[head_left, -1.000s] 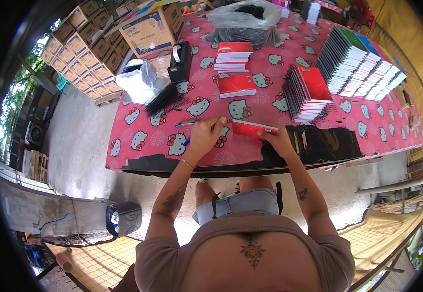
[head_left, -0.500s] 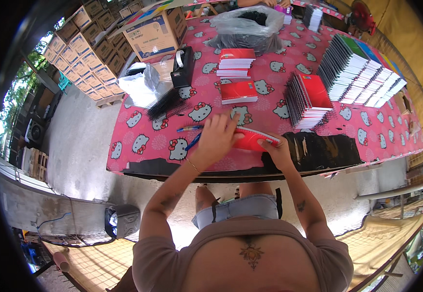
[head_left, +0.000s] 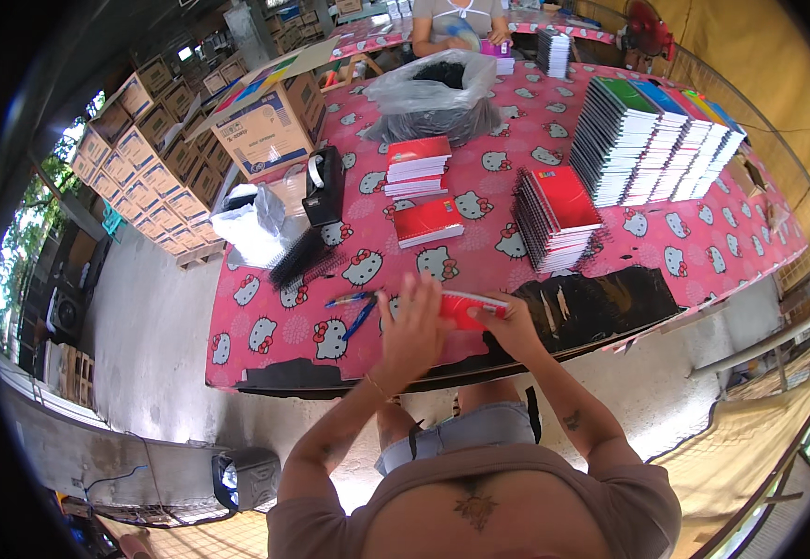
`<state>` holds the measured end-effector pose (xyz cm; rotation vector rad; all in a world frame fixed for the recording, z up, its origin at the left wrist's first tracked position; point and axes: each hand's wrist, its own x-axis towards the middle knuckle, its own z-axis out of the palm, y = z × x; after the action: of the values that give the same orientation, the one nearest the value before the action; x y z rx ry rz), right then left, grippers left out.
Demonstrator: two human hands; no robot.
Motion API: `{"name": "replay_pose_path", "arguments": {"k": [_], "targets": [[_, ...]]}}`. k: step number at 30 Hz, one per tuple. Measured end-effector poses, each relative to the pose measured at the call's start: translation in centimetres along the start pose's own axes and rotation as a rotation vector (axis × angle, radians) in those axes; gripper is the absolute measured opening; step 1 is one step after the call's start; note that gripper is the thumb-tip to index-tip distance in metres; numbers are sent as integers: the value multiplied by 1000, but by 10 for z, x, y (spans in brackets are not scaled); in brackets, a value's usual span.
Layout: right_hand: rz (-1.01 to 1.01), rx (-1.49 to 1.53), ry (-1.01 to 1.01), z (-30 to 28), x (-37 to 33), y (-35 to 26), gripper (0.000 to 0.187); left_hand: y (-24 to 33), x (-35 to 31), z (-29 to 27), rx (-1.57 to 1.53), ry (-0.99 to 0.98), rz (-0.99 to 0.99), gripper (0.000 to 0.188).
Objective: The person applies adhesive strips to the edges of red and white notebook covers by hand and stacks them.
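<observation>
A small red notebook [head_left: 462, 311] is in my right hand [head_left: 514, 332], near the table's front edge. The right thumb lies over its cover, the fingers underneath. At the notebook's left end is my left hand [head_left: 412, 326], fingers stretched out and slightly blurred; whether it presses on the notebook is hard to see. Just left of that hand lies a blue-handled tool [head_left: 359, 315] like pliers. Beyond my hands rest a short red notebook pile [head_left: 430, 222] and a taller stack of red-covered pads [head_left: 418, 168]. To the right stands a pile of red spiral-bound notebooks [head_left: 561, 200].
Black wire coils [head_left: 304, 259] lie at left beside a tape dispenser [head_left: 324, 186] and a silvery plastic bag [head_left: 254, 222]. Farther back are a cardboard box [head_left: 265, 130], a clear sack of black material [head_left: 433, 98], and tall spiral notebook stacks [head_left: 652, 140]. A co-worker [head_left: 461, 23] sits opposite.
My view has tipped up, showing more of the co-worker. The left hand's fingers have straightened from their bent hold at the notebook's left end; the right hand still holds the notebook.
</observation>
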<state>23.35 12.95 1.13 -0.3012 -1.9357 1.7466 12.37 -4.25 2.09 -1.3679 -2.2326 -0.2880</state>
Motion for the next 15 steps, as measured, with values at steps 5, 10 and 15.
{"name": "replay_pose_path", "arguments": {"k": [5, 10, 15], "targets": [[8, -115, -125, -11, -3, -3, 21, -31, 29, -17, -376, 73, 180, 29], [-61, -139, -194, -18, -6, -1, 22, -47, 36, -35, -559, -179, 230, 19], [-37, -138, -240, -18, -5, -2, 24, -43, 38, -36, -661, -161, 220, 16]]}}
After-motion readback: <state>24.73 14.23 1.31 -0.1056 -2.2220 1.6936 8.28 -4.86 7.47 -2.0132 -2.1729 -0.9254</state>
